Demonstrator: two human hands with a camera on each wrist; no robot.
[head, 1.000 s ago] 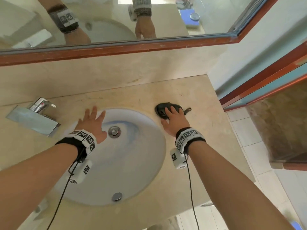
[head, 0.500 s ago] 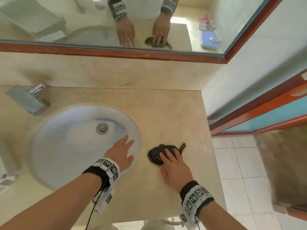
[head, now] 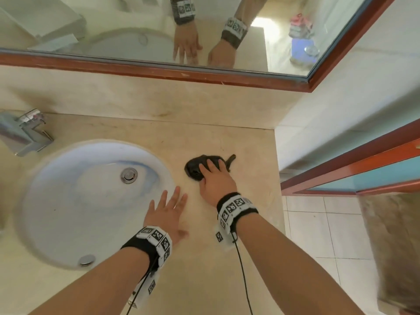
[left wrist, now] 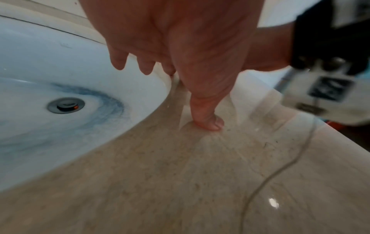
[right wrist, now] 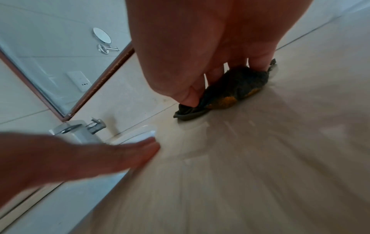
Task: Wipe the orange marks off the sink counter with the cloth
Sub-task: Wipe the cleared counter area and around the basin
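Note:
A bunched dark cloth (head: 194,169) lies on the beige counter (head: 227,269) to the right of the white sink (head: 68,201). My right hand (head: 210,165) is on top of it, fingers bent down over the wad and thumb on its left fold. In the right wrist view the cloth (right wrist: 246,82) shows an orange stain (right wrist: 226,101) along its lower edge. No orange mark is plain on the bare counter. My left hand (head: 170,210) lies flat with fingers spread at the sink's right rim; its thumb (left wrist: 208,123) touches the counter.
A chrome tap (head: 25,133) stands at the sink's far left, and a drain plug (head: 128,175) sits in the basin. A wood-framed mirror (head: 113,23) runs above the backsplash. The counter ends on the right at a tiled floor (head: 329,235).
My left hand crossed from the basin's far left side to its right rim. My right hand drew the cloth toward me, then pushed it back away. The head view shifted.

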